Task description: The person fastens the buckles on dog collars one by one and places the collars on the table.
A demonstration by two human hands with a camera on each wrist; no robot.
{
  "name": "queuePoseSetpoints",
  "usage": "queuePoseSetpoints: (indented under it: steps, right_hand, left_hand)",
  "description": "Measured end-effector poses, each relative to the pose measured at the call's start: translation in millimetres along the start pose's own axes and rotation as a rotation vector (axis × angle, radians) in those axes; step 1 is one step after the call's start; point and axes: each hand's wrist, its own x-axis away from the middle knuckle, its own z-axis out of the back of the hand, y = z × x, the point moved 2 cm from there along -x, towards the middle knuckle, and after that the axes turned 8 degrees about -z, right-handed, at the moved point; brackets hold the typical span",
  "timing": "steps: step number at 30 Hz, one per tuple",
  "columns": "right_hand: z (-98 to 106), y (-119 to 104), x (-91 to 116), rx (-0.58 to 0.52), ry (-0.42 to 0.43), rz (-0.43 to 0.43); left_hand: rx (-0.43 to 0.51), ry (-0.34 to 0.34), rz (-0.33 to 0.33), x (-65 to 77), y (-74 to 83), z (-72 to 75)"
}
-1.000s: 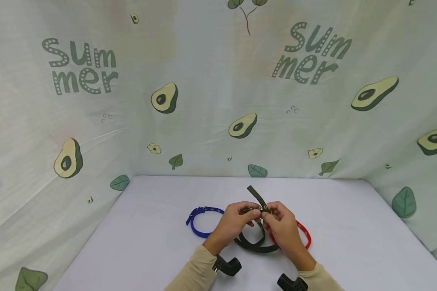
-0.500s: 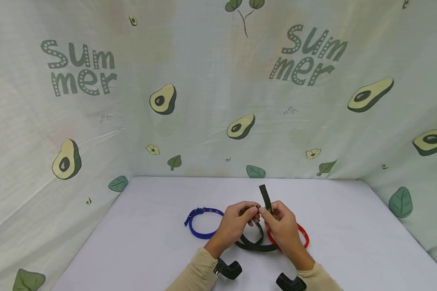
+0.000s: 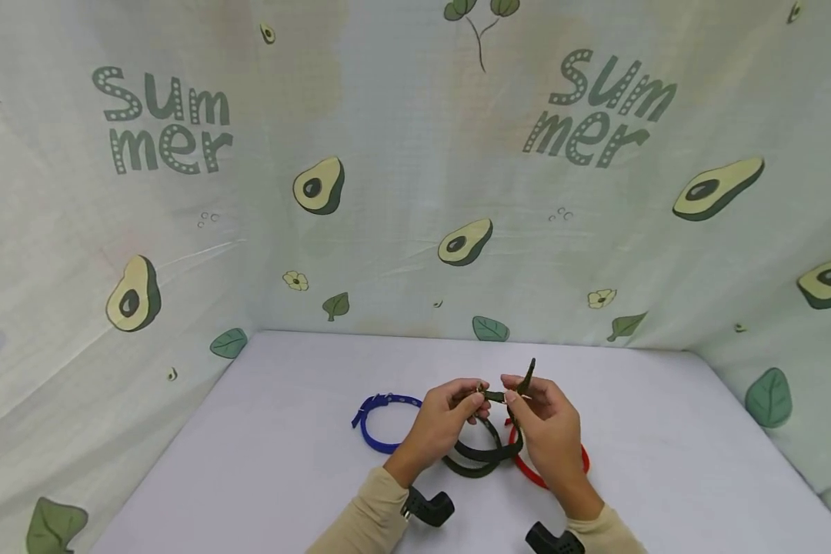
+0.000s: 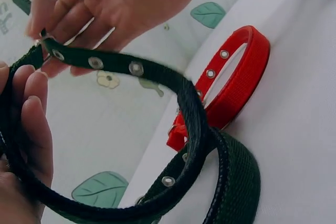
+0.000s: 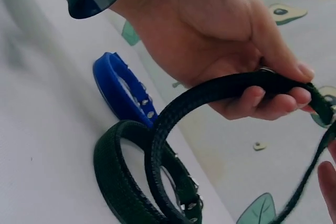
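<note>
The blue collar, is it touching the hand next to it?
Apart. In the head view, white table shows between the blue collar and the left hand, whose fingers pinch the dark green collar.

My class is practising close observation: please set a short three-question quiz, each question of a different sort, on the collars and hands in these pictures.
1. True or false: the blue collar lies on the table, touched by neither hand.
2. Which collar do both hands hold? A red, B dark green, C blue.
3. Fill in: the red collar lies nearest the ___ hand.

Key
1. True.
2. B: the left hand and right hand pinch the dark green collar near its strap end.
3. Right.
</note>
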Motion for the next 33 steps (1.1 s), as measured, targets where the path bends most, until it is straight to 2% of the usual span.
queuePoseSetpoints:
  steps: [6,12,20,23,29,33]
  right_hand:
    - [4,-4,0,-0.023,0.017,0.063]
    - [4,-3,2,0.11,0.025,0.194]
    - [4,-2,0,0.255,0.006,0.315]
    - [6,-3,-1,0.323,0.006,0.41]
    - [9,-4,-5,0.379,-0.007,0.685]
    - [10,-7,-8,0.386,-0.025,0.759]
  left_hand:
    - [0.021,0.025,0.017,0.3,1.8,4.0]
    - [0.015,0.034,0.011,-0.4,2.8,5.2]
    - [0.003,0.064,0.011,-0.3,10.2,4.3]
    - [-0.009,0.069,0.009,-0.2,12.1,2.4]
    - [-0.039,0.061,-0.047,1.2,12.7,-0.3]
    - [-0.052,0.07,-0.07,0.9,13.4,0.1]
